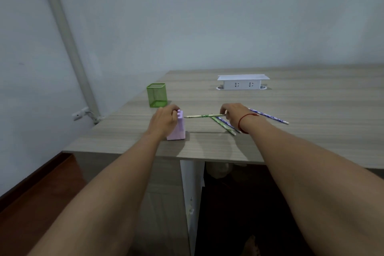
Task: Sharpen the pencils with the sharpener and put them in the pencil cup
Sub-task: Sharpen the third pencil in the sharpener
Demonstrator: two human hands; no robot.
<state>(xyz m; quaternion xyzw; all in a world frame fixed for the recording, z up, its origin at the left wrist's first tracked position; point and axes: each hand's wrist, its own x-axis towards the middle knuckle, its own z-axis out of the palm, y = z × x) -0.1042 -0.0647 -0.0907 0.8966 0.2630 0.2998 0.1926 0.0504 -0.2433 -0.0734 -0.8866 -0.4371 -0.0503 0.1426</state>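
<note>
The right grip (233, 112) pinches the back end of a green pencil (204, 116), held level, long axis left-right, tip pointing left just beside the lilac sharpener (178, 131), which the left grip (164, 119) clasps upright on the grey wood-grain tabletop (311, 141). A green mesh pencil cup (156, 95) stands behind; a pale wall (207, 27) backs the tabletop.

The desk (291, 141) top has a pale grey-brown wood-grain finish, matt and smooth; it looks like laminate rather than bare wood. The pencil cup (157, 95) is fine green wire mesh, see-through, with a solid rim. The sharpener (178, 131) is lilac plastic, smooth with a dull sheen. The green pencil (203, 116) and the blue pencil (270, 117) carry printed patterned coats. The socket box (242, 83) is white plastic — smooth, faintly glossy. The red bracelet (242, 122) looks like thin cord.
</note>
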